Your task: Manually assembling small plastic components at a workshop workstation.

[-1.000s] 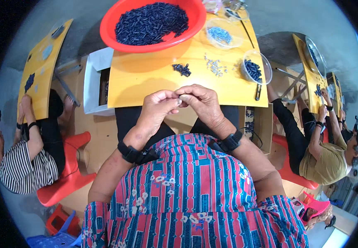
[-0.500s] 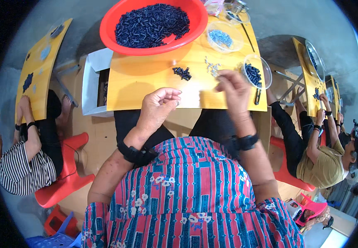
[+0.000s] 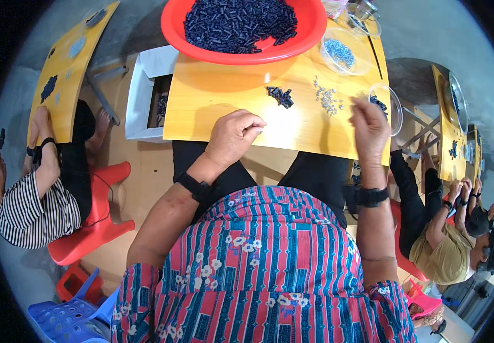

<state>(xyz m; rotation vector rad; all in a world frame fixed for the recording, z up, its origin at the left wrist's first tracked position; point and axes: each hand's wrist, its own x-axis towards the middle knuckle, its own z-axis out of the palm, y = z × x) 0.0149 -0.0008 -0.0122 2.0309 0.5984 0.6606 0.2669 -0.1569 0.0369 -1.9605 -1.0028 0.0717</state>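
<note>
My left hand (image 3: 234,139) is over the near edge of the yellow table, its thumb and forefinger pinched together. Whatever is between those fingertips is too small to name. To the right, my right hand (image 3: 371,128) has its fingers bent and drawn together beside scattered small silvery pieces (image 3: 328,100); what it holds, if anything, cannot be made out. A little pile of short dark tubes (image 3: 280,96) lies between the hands. Partly behind my right hand stands a clear round tub (image 3: 396,111) with more dark tubes in it.
A large red basin (image 3: 247,58) full of dark tubes sits at the back. Right of it is a clear tub of bluish pieces (image 3: 339,52). An open white box (image 3: 138,134) stands left of the table (image 3: 201,103). Other people work at tables on both sides.
The whole view has shifted, moving the table rightward in the picture. My right hand has moved slightly right, nearer the tub of dark tubes. My left fingertips have come closer together.
</note>
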